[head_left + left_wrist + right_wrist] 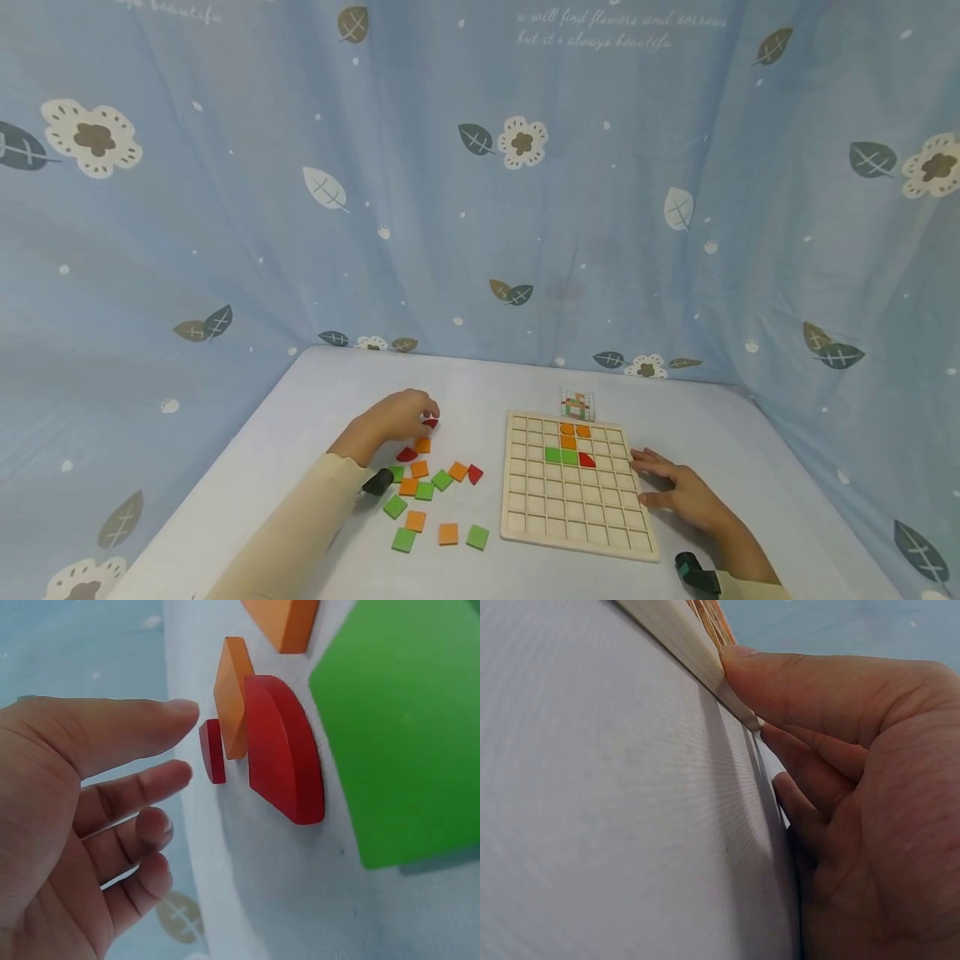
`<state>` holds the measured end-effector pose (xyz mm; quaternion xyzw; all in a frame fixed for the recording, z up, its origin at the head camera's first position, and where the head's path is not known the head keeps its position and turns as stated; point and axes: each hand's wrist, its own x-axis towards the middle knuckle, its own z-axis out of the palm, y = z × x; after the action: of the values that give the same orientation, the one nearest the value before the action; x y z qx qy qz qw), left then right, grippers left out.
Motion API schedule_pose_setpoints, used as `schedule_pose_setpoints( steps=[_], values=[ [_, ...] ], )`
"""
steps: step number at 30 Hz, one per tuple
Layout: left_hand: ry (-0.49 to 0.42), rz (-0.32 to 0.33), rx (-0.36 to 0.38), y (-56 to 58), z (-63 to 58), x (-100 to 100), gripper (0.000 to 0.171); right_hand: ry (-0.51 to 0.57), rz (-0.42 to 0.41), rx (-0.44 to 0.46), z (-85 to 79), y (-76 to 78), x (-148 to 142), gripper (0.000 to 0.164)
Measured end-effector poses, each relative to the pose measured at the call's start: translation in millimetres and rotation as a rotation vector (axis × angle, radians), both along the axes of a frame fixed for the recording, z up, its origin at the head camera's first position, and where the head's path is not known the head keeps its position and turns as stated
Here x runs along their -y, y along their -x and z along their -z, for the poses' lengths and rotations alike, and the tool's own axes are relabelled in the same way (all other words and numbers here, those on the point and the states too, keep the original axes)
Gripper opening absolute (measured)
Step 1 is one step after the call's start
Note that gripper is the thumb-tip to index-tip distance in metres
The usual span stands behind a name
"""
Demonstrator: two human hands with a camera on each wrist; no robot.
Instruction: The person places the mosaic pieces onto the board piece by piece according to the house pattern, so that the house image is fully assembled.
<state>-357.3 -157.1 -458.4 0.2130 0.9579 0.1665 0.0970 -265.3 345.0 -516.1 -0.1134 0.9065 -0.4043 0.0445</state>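
On the left of the table, my left hand [401, 414] reaches over a red quarter-round tile [430, 423]. In the left wrist view, thumb and fingers of the left hand [97, 795] stand apart, with the small red tile [213, 751] just beyond their tips and not gripped. My right hand [678, 493] rests at the right edge of a wooden grid board [573, 546]. In the right wrist view, its thumb [802, 686] touches the board's edge [679, 641], and the other fingers lie along it. The board holds several orange, green and red tiles near its top.
Loose tiles lie between the left arm and the board, among them a green square [477, 537], an orange square [447, 534] and a red quarter-round [476, 474]. A small pattern card [577, 405] lies behind the board. A blue printed curtain [480, 208] surrounds the white table.
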Motion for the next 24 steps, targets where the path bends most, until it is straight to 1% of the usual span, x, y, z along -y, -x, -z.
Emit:
schedule_pose_setpoints(
  steps=[3,7,12,18,24],
  values=[
    [-0.013,-0.022,0.023,3.5,1.7,0,0.027,0.008,0.003,0.001,0.3,0.1,0,0.064],
    [-0.004,-0.046,0.035,6.5,2.8,1,0.028,0.011,-0.002,-0.004,0.6,0.4,0,0.064],
    [0.018,-0.029,0.030,7.9,4.1,1,0.023,-0.001,-0.004,-0.005,0.7,0.7,1,0.063],
    [0.005,-0.034,0.036,10.1,8.8,0,0.017,-0.007,-0.001,0.002,-0.1,0.7,1,0.064],
    [-0.012,-0.029,0.046,12.5,10.2,-2,0.007,-0.003,-0.001,0.003,1.3,1.4,1,0.065]
  ],
)
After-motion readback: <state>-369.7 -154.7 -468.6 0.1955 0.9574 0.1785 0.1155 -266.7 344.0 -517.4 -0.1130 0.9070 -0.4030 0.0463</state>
